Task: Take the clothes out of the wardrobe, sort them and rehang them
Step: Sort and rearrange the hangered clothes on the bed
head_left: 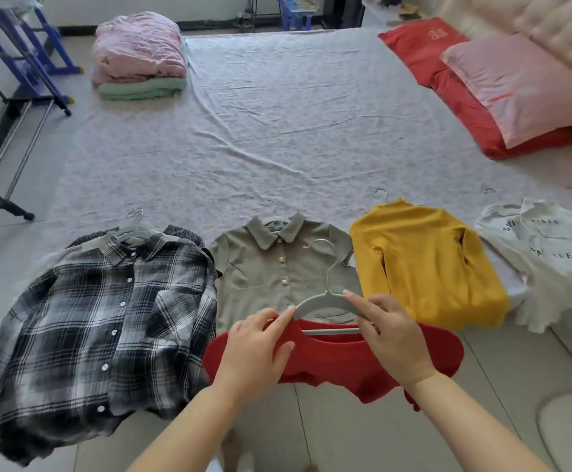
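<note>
Across the wrinkled pale sheet (278, 131) lie a soft plaid shirt (101, 318) and a ribbed yellow sweater (427, 264), while at its near edge the red knit top (342, 362) drapes a curved grey hanger (325, 300), both pinched by the left hand (259, 349) and right hand (392, 338).

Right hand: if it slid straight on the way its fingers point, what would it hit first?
The right hand grips the grey hanger; past that, it aims at the olive shirt, probably the first thing met, though depth is unclear.
</note>
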The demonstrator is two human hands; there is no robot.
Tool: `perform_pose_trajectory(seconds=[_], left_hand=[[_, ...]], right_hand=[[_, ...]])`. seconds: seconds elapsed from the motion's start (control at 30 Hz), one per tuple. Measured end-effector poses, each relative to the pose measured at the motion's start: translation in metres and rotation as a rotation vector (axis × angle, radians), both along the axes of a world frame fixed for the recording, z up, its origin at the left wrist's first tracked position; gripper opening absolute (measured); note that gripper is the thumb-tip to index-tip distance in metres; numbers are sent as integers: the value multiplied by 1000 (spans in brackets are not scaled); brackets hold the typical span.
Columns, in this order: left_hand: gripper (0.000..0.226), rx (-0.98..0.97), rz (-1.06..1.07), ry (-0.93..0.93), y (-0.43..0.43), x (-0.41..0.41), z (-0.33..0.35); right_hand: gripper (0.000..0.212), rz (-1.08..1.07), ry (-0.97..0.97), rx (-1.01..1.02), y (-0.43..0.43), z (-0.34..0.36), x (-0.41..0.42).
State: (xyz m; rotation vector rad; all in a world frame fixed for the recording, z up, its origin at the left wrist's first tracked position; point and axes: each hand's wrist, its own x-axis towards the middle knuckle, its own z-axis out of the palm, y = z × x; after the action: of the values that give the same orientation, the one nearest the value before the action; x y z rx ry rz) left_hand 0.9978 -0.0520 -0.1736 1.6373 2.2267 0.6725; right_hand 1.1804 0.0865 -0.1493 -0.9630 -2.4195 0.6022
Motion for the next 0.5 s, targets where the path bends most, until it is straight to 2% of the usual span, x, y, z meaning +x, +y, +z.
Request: perform_pose_trajectory(seconds=[0.23, 0.5], left_hand=[[51, -2, 75, 30, 42, -34, -7], [52, -49, 103, 20, 113, -126, -33]], right_hand=[[48, 51, 5, -107, 51, -14, -39], [44, 54, -46, -142, 125, -37, -136]])
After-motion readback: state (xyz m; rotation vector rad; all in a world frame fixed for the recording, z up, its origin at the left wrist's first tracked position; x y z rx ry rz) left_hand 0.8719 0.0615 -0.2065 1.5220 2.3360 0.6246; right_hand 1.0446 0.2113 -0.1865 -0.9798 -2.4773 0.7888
